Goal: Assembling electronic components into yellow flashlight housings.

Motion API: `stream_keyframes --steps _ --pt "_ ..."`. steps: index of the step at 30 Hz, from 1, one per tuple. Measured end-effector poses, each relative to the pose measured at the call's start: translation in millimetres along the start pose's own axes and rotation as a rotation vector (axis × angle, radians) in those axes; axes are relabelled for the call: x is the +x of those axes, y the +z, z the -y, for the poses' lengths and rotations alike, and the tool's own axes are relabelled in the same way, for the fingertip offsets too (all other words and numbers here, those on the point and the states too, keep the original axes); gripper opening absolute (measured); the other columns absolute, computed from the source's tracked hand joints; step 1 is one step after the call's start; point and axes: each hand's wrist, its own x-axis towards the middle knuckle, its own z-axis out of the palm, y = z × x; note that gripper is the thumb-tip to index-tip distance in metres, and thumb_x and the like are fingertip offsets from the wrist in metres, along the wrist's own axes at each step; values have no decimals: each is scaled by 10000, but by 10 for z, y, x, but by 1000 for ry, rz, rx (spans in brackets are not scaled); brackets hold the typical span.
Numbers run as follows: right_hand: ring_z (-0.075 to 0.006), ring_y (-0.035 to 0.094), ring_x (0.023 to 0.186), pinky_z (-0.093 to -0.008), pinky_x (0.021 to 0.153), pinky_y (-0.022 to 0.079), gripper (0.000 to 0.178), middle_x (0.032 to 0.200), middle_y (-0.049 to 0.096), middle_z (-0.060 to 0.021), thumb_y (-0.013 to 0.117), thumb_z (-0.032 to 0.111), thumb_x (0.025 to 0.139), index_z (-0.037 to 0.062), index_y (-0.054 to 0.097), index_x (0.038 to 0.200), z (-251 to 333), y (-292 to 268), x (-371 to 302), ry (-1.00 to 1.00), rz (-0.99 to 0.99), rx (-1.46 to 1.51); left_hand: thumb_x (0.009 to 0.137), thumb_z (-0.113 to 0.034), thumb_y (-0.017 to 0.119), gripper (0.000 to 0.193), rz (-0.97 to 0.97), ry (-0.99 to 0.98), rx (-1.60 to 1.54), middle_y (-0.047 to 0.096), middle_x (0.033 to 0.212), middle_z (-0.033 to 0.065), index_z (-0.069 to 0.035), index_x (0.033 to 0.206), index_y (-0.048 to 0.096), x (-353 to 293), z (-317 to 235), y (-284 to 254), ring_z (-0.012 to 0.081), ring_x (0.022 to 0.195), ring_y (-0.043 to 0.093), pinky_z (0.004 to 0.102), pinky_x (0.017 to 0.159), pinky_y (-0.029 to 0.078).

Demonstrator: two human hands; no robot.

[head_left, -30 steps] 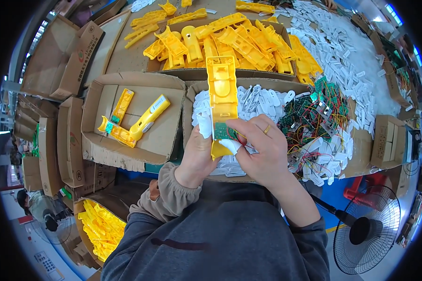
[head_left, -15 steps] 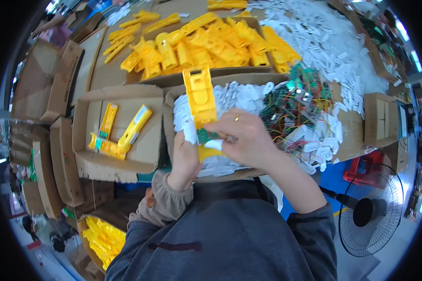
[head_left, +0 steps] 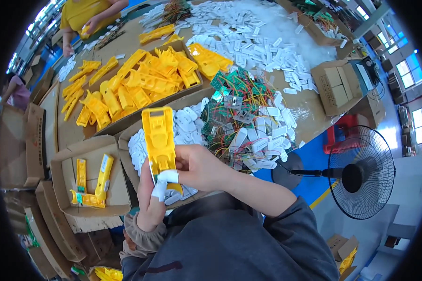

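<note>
A long yellow plastic housing half (head_left: 160,136) stands nearly upright between my hands, its hollow inner side facing me. My left hand (head_left: 150,199) is closed around its lower left edge. From the right, my right hand (head_left: 199,168) grips its lower part, the fingers partly behind it. Both thumbs wear white wraps and press close together low on the housing. Only a sliver of green shows beside them; the rest there is covered. Below and behind are white plastic parts (head_left: 186,122) in a cardboard tray and a heap of green circuit boards with coloured wires (head_left: 239,105).
At left, a shallow cardboard box (head_left: 123,189) holds several yellow housings (head_left: 103,180). A carton of yellow shells (head_left: 140,79) lies beyond. White parts (head_left: 248,40) cover the far table. A fan (head_left: 354,178) and red stool (head_left: 335,136) stand at right. A co-worker in yellow (head_left: 86,14) is at far left.
My view has turned to the right, so the table appears shifted left and tilted. My right thumb has come against the left one, and the green board low in the housing is now mostly covered.
</note>
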Motion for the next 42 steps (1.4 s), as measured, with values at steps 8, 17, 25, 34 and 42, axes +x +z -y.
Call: stream_keyframes --steps 8,17,25,34,42 --pt "-74 583 856 -236 748 483 296 963 611 -36 634 73 834 1 528 1100 -215 146 135 3 -62 -13 874 -128 370 434 -108 -49 253 440 1192 118 27 1277 326 -26 -39 -12 190 1119 440 302 966 327" --pt "-245 637 812 -330 737 495 362 919 635 -120 580 80 794 26 522 1147 -393 202 240 -328 132 -631 912 -207 399 394 -212 70 -410 513 1090 147 -18 1255 354 26 -151 -413 184 896 569 311 687 505" --pt "-339 617 654 -383 589 506 186 889 653 -137 529 121 855 87 533 1038 263 -131 -88 -117 -317 -1110 857 -53 543 392 -399 -2 115 543 1040 74 -14 1223 408 -21 -55 -676 130 898 549 251 791 443" --pt "-198 657 717 -336 565 499 282 851 630 -120 550 -24 771 37 468 1034 309 -72 281 -575 -474 -627 791 -21 639 351 -298 -132 18 564 933 18 -54 1096 468 32 -58 -210 89 853 558 228 745 446" --pt "-253 596 639 -333 516 480 273 735 554 -86 562 -9 609 53 556 876 243 -153 267 -599 -652 -1482 687 -35 634 575 -218 -43 625 593 942 204 -6 1218 416 40 26 42 348 750 613 399 656 490"
